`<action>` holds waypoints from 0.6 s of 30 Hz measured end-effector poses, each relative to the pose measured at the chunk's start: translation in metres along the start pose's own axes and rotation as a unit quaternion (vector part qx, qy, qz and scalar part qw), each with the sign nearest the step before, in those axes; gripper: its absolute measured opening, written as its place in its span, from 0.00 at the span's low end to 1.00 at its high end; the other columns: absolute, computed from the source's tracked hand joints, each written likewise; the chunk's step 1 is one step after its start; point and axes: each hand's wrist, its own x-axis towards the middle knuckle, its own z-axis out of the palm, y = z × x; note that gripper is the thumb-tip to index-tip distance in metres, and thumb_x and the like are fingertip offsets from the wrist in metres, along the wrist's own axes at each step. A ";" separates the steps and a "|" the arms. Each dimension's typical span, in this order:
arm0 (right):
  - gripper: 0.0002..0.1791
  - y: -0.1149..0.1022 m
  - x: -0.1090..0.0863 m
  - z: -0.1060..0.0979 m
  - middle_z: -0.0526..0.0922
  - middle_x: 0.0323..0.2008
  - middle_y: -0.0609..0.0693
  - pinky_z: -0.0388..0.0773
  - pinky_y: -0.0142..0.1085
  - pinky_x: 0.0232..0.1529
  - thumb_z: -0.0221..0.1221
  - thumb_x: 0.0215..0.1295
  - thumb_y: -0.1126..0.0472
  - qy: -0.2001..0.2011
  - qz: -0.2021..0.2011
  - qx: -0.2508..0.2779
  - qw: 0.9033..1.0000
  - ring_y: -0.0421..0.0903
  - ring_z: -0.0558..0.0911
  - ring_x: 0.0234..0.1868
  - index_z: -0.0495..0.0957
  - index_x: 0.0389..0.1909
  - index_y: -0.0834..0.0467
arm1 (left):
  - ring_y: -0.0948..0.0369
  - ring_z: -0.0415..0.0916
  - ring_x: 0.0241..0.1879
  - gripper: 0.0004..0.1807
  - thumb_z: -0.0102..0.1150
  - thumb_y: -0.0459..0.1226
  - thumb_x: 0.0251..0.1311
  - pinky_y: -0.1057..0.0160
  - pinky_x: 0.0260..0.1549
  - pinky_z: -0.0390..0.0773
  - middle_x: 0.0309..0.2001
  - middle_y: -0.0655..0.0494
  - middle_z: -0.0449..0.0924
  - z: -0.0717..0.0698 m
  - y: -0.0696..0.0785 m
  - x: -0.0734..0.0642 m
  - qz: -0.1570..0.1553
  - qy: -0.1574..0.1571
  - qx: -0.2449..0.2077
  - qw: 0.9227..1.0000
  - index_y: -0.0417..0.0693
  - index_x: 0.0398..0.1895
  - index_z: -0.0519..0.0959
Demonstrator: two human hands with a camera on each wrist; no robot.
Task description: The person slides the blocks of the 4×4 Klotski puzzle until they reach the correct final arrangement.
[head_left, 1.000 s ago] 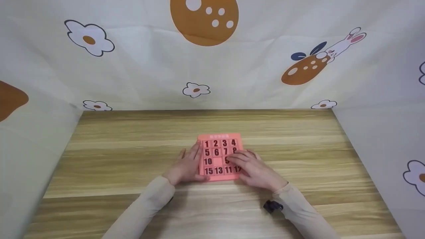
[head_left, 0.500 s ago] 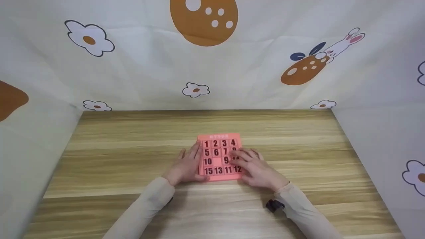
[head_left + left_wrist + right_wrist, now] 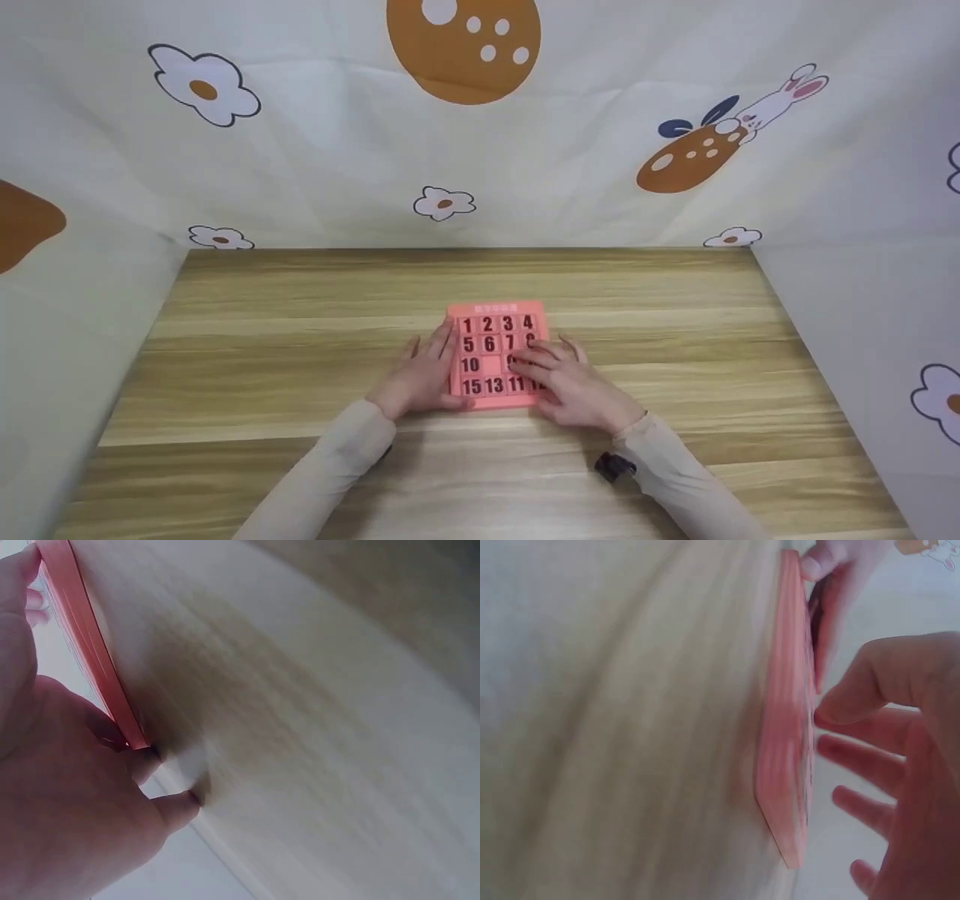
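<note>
A pink number slide puzzle [image 3: 491, 365] lies flat on the table in the head view. Its top row reads 1, 2, 3, 4, and an empty slot sits between the 10 tile [image 3: 469, 365] and the 9 tile, which is partly covered. My left hand [image 3: 420, 379] holds the puzzle's left side, thumb at the near corner and fingers along the edge. Over the right side, my right hand [image 3: 581, 386] has loosely bent fingers on or just above the 9 tile and its neighbours. The right wrist view shows the thumb and index fingertips close to the puzzle's face [image 3: 808, 735].
The wood-grain table [image 3: 300, 300] extends around the puzzle. Pale fabric walls [image 3: 337, 150] printed with flowers and a rabbit stand at the back and both sides. A black strap piece [image 3: 615, 466] hangs at the right wrist.
My right hand shifts slightly right, uncovering more of the 9 and 12 tiles, then comes back left over them. The left hand stays put, and the empty slot is unchanged.
</note>
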 end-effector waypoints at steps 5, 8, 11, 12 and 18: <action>0.32 -0.002 -0.001 -0.002 0.66 0.68 0.51 0.45 0.64 0.66 0.61 0.58 0.55 -0.014 0.007 0.002 1.000 0.56 0.61 0.69 0.70 0.66 0.54 | 0.51 0.30 0.74 0.65 0.62 0.65 0.51 0.46 0.70 0.37 0.76 0.43 0.27 -0.001 0.001 0.000 0.003 0.003 0.006 1.000 0.36 0.76 0.36; 0.32 0.000 -0.001 -0.004 0.67 0.68 0.52 0.45 0.65 0.66 0.61 0.58 0.54 -0.017 -0.003 0.002 1.000 0.56 0.61 0.69 0.71 0.66 0.55 | 0.51 0.30 0.74 0.64 0.62 0.63 0.51 0.45 0.69 0.37 0.76 0.41 0.28 0.001 0.000 0.000 0.009 0.007 0.004 1.000 0.35 0.75 0.37; 0.32 0.002 0.001 -0.006 0.68 0.68 0.52 0.45 0.67 0.65 0.61 0.57 0.54 -0.021 -0.013 -0.002 1.000 0.57 0.61 0.69 0.71 0.65 0.56 | 0.51 0.30 0.74 0.64 0.63 0.62 0.52 0.44 0.69 0.37 0.76 0.41 0.28 0.001 -0.001 0.001 0.012 0.009 0.001 1.000 0.34 0.75 0.38; 0.33 0.003 0.002 -0.006 0.68 0.68 0.52 0.45 0.67 0.65 0.61 0.57 0.53 -0.025 -0.015 -0.001 1.000 0.57 0.61 0.69 0.71 0.65 0.56 | 0.51 0.30 0.74 0.64 0.63 0.62 0.52 0.44 0.69 0.37 0.76 0.41 0.28 0.001 -0.001 0.001 0.012 0.009 -0.001 1.000 0.34 0.75 0.37; 0.36 -0.001 0.009 0.000 0.60 0.72 0.50 0.40 0.65 0.67 0.60 0.61 0.52 -0.069 -0.012 0.011 0.998 0.56 0.53 0.73 0.63 0.71 0.54 | 0.51 0.30 0.74 0.64 0.62 0.63 0.52 0.45 0.70 0.36 0.76 0.42 0.27 0.001 -0.001 0.001 0.006 0.004 -0.002 1.000 0.35 0.75 0.37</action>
